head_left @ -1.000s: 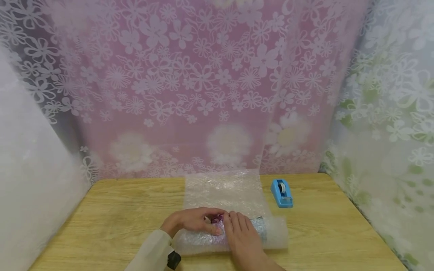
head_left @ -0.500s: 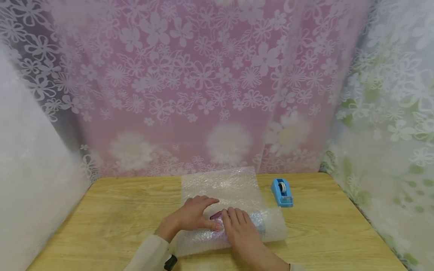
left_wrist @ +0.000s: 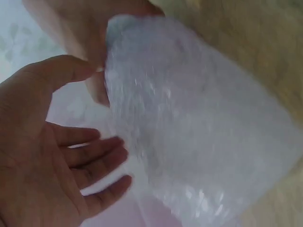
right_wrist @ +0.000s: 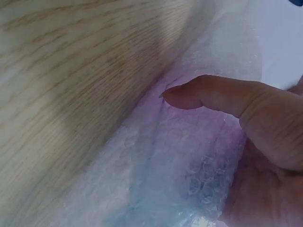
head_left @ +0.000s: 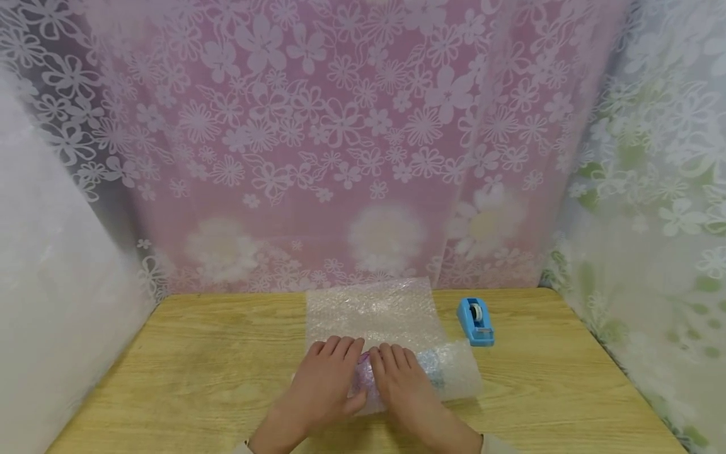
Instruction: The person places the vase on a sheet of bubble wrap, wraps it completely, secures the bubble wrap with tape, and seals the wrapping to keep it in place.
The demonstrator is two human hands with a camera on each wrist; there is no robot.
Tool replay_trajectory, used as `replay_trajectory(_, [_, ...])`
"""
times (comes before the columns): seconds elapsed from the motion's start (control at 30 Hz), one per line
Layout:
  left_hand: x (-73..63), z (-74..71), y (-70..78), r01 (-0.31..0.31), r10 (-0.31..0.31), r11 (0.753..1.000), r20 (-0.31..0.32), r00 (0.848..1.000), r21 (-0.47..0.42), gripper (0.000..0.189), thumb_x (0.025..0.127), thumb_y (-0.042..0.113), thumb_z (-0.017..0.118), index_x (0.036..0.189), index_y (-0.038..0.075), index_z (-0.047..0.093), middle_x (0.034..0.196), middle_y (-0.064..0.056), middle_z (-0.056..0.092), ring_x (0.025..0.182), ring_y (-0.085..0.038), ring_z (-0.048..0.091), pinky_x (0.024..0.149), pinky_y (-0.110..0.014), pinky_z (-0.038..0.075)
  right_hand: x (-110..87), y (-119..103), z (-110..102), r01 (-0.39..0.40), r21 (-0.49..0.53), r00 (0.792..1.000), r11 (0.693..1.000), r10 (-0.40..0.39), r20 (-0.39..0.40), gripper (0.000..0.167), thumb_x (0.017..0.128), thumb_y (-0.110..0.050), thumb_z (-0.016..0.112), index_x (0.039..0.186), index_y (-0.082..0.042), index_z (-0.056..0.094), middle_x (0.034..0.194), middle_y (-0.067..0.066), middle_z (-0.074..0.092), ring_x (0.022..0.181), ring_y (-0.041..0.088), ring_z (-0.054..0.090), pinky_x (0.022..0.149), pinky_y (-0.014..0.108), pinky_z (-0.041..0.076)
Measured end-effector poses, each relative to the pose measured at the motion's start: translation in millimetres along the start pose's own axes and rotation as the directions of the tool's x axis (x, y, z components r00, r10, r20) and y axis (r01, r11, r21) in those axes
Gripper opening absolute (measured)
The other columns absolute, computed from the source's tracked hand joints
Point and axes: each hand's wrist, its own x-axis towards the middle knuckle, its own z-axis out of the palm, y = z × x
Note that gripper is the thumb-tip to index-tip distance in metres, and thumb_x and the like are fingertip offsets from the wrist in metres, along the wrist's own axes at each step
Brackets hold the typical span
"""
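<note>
A roll of bubble wrap [head_left: 460, 371] lies across the front of the table, with something purple and light blue showing through it. From it a flat length of bubble wrap [head_left: 368, 309] runs to the table's far edge. My right hand [head_left: 404, 384] grips the roll's middle; in the right wrist view its thumb [right_wrist: 199, 92] presses the near side while the fingers go over the far side. Over the roll's left part is my left hand [head_left: 324, 381]. The left wrist view shows its fingers [left_wrist: 102, 161] loosely bent right beside the wrap. What is wrapped is mostly hidden.
A blue tape dispenser [head_left: 476, 323] with a roll of tape stands at the back right of the wooden table [head_left: 215, 359]. A pink flowered curtain [head_left: 340, 157] hangs behind the table, with pale sheeting on both sides.
My left hand lifted off the roll's far side, opened, and came back over its left part, fingers now pointing away. My right hand keeps its grip in the middle.
</note>
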Motion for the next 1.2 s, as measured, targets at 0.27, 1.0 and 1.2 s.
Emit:
replay_trajectory(0.27, [-9.8, 18.2, 27.3, 0.058, -0.066, 0.996, 0.116, 0.991, 0.067, 0.091, 0.068, 0.048, 0.076, 0.136, -0.002, 0.044, 0.137, -0.017, 0.047, 0.125, -0.029, 0.044, 0.103, -0.046, 0.034, 2.9, 0.3, -2.0, -0.027, 0.047, 0.997, 0.999, 0.024, 0.073, 0.036, 0.088, -0.007, 0.061, 0.122, -0.002, 0.049, 0.113, 0.012, 0.051, 0.103, 0.025, 0.051, 0.089, 0.036, 0.044])
replay_trajectory(1.0, [10.2, 57.4, 30.9, 0.163, -0.117, 0.964, -0.216, 0.969, 0.210, 0.064, 0.052, 0.035, 0.080, 0.103, 0.004, 0.056, 0.086, -0.007, 0.050, 0.080, -0.023, 0.052, 0.080, -0.037, 0.046, 8.2, 6.8, -5.6, -0.019, 0.133, 0.989, 0.991, -0.001, 0.145, 0.054, 0.075, -0.006, 0.076, 0.121, -0.003, 0.049, 0.112, 0.010, 0.050, 0.102, 0.024, 0.049, 0.090, 0.037, 0.044])
replay_trajectory(1.2, [12.6, 59.6, 27.9, 0.152, -0.126, 0.978, -0.177, 0.976, 0.142, 0.066, 0.049, 0.033, 0.080, 0.103, 0.006, 0.052, 0.086, -0.006, 0.051, 0.083, -0.024, 0.053, 0.082, -0.037, 0.045, 10.1, 12.9, -5.3, 0.007, 0.173, 0.989, 0.985, -0.032, 0.145, 0.062, 0.066, -0.009, 0.078, 0.119, -0.002, 0.047, 0.110, 0.011, 0.049, 0.100, 0.025, 0.048, 0.087, 0.037, 0.045])
